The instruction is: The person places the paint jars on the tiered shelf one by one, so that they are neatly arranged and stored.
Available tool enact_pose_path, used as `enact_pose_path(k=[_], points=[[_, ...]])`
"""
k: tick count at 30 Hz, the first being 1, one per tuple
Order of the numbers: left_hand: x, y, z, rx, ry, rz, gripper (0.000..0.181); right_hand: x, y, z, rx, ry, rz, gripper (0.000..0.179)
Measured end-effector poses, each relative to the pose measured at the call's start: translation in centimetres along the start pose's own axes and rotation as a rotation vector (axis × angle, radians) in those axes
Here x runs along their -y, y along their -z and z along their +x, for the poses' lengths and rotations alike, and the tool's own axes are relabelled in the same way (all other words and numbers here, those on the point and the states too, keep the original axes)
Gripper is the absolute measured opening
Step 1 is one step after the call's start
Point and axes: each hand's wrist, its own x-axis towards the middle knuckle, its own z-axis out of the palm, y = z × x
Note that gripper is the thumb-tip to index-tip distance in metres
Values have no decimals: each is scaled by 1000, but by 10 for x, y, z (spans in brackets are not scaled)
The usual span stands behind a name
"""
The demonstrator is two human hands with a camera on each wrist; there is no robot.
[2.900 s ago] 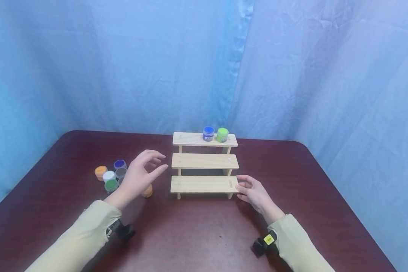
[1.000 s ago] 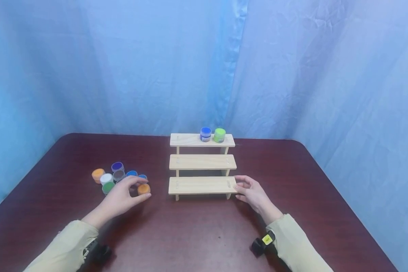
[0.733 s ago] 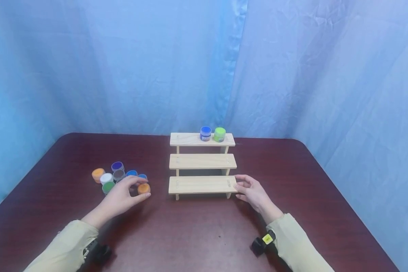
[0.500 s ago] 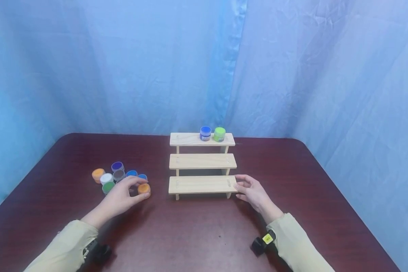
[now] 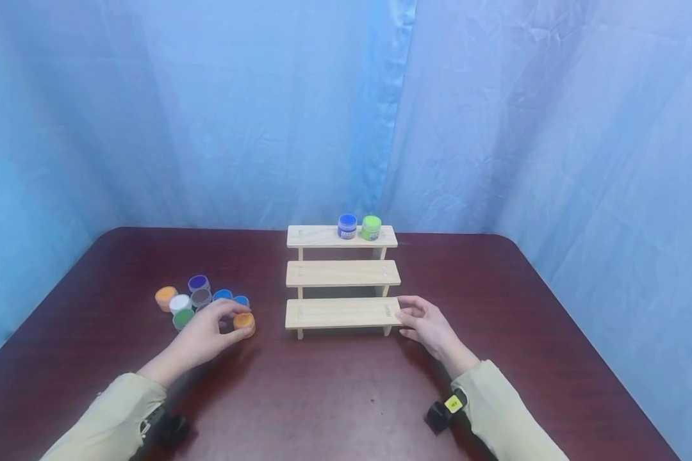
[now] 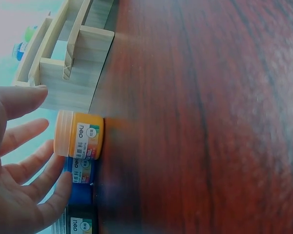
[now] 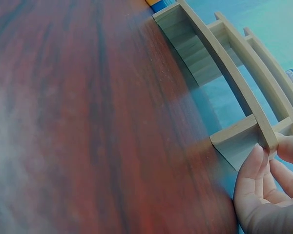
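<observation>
My left hand (image 5: 204, 330) is at an orange paint jar (image 5: 245, 324) on the table, thumb and index finger spread on either side of its lid. In the left wrist view a gap shows between the thumb (image 6: 27, 100) and that jar. The right hand (image 5: 429, 326) pinches the right end of the lowest step of a three-step wooden display stand (image 5: 340, 312), clearly seen in the right wrist view. On the stand's top step sit a blue paint jar (image 5: 347, 226) and a light green paint jar (image 5: 371, 228).
Left of the stand, several more paint jars cluster on the dark red table (image 5: 334, 397): orange (image 5: 166, 299), white (image 5: 180, 304), green (image 5: 183, 319), purple (image 5: 198, 283), brown (image 5: 200, 298) and blue (image 5: 222, 295). A blue curtain (image 5: 236, 115) hangs behind and around the table.
From beside the stand's left end, my left hand has moved left and down to the orange jar, then stayed there. The right hand keeps its place on the stand.
</observation>
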Motion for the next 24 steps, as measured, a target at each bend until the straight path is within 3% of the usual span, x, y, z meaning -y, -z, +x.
enact_pose_path(k=[13,24], points=[[-1,-1,-1,18,-29,19,31,-1,0,1,-2,-3,0,43],[-2,-3,-3,87,-30,-3,30,-1,-1,1,-11,4,-9,43]])
